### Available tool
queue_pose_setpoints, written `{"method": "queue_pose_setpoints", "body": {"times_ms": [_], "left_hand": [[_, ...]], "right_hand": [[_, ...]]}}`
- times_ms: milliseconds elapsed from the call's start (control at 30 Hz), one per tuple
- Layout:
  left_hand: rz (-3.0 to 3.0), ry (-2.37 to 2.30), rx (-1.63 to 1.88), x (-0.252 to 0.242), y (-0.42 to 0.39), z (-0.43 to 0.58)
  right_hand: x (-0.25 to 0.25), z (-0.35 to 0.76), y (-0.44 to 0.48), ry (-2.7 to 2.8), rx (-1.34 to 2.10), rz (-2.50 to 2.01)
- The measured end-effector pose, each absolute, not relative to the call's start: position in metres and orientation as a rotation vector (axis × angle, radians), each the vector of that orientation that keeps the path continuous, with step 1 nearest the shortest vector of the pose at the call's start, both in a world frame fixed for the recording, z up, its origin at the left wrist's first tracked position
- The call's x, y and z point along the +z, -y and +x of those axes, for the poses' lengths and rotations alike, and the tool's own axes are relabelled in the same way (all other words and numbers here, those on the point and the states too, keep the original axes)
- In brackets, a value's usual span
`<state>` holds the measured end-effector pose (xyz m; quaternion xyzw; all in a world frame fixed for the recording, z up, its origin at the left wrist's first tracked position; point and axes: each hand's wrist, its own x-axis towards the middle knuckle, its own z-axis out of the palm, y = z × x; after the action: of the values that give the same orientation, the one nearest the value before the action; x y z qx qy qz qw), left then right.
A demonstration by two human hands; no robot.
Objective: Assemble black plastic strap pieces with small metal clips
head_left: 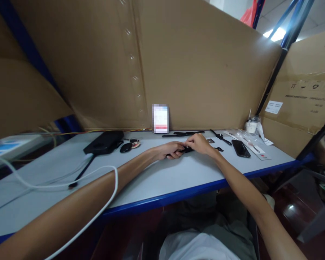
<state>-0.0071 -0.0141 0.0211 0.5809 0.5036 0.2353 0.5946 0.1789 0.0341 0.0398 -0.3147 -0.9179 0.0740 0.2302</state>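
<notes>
My left hand [173,149] is closed around a small black object [188,149], mostly hidden by my fingers, so its kind does not show clearly. From the other side, my right hand [199,143] pinches at the same object, its fingertips meeting those of my left hand. Both hands are just above the pale tabletop [162,180]. Black straps [186,133] lie right behind them. To the right are a small dark card [210,141], a small black piece [219,149] and a black watch with its strap [221,137].
A lit screen [160,119] leans against the cardboard wall [178,65]. On the left lie a black case [104,142], a black oval item [126,147] and a white cable [116,180] crossing over my left forearm. A phone [241,148], plastic wrappers [245,139] and a cup [251,126] stand right.
</notes>
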Motion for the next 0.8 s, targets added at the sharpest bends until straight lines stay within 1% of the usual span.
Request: {"method": "queue_pose_setpoints", "body": {"times_ms": [100,167,300,467,633,800], "left_hand": [[1.349,-1.165,0.554,0.0238,0.0169,-0.0058],[1.338,-1.183,0.554,0.0263,0.0190,-0.0042],[1.340,-1.195,0.557,0.0299,0.0218,-0.0009],[1.359,-1.216,0.564,0.0298,0.0217,-0.0004],[1.346,-1.140,0.587,0.0259,0.0189,-0.0045],[1.334,-1.139,0.608,0.0231,0.0168,-0.0058]], "right_hand": [[0.0396,0.1791,-0.0322,2.504,0.013,-0.985],[0.0397,0.1800,-0.0312,2.511,-0.019,-1.015],[0.0400,0.1795,-0.0324,2.510,0.042,-0.971],[0.0399,0.1768,-0.0348,2.540,0.224,-0.849],[0.0398,0.1814,-0.0369,2.487,0.099,-0.942],[0.0382,0.1799,-0.0396,2.541,0.323,-0.816]]}}
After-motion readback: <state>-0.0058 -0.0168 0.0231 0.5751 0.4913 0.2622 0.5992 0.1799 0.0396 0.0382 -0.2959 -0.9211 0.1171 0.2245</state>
